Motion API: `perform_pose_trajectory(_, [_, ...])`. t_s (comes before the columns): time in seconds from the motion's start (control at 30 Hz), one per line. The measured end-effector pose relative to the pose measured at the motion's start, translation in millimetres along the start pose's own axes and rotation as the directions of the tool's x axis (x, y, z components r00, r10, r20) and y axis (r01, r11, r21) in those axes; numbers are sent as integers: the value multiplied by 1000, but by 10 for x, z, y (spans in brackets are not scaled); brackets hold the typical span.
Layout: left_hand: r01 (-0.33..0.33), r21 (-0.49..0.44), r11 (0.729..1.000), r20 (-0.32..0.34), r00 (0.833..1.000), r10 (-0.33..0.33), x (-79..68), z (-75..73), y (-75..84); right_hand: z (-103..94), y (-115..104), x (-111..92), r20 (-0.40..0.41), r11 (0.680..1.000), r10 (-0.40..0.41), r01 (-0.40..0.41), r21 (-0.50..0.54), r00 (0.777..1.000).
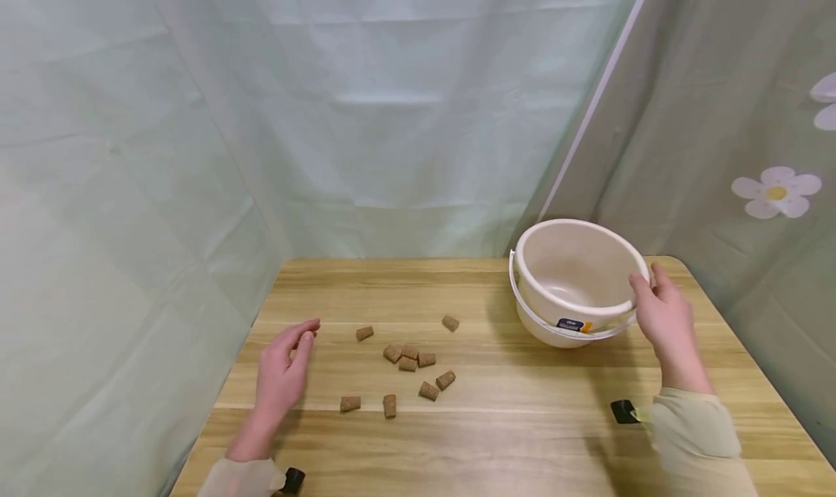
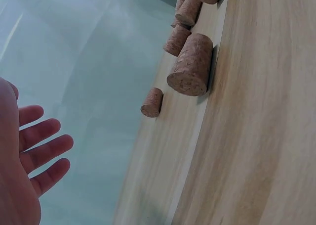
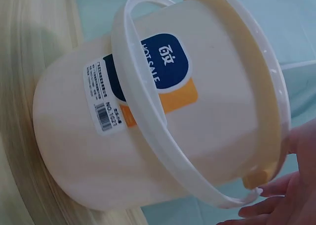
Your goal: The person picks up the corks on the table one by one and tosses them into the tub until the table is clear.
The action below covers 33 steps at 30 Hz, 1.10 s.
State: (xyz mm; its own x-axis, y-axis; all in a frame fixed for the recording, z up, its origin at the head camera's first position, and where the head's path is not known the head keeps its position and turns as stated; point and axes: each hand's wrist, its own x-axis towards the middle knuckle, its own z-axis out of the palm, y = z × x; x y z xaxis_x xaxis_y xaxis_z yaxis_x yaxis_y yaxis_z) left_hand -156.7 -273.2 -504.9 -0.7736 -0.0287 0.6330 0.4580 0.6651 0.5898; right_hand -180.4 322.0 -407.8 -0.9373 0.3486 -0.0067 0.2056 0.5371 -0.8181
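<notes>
A cream plastic bucket (image 1: 575,323) stands upright at the back right, its white handle (image 3: 163,141) lowered against the front side. At the bucket's right rim is my right hand (image 1: 666,319), thumb over the edge and fingers outside near the handle's joint, holding it there. Over the left part of the table, my left hand (image 1: 282,370) holds nothing, its fingers relaxed and slightly bent. Several cork stoppers (image 1: 408,365) lie scattered on the table to its right, some clustered together. In the left wrist view one large cork (image 2: 192,67) lies on its side nearest the camera.
The wooden table (image 1: 496,439) ends at the back against a pale green curtain (image 1: 405,120). A grey curtain with flower prints (image 1: 776,192) hangs along the right. On the bucket's front is a blue and orange label (image 3: 165,62).
</notes>
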Motion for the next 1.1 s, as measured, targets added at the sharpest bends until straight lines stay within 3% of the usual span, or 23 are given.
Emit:
perform_pose_trajectory(0.37, [7, -66, 998, -38, 999, -9, -40, 49, 26, 81, 8, 101, -30, 999, -3, 4, 34, 1000])
perform_pose_trajectory(1.1, [38, -83, 996, -40, 998, -41, -41, 46, 41, 7, 29, 114, 14, 988, -135, 136, -79, 991])
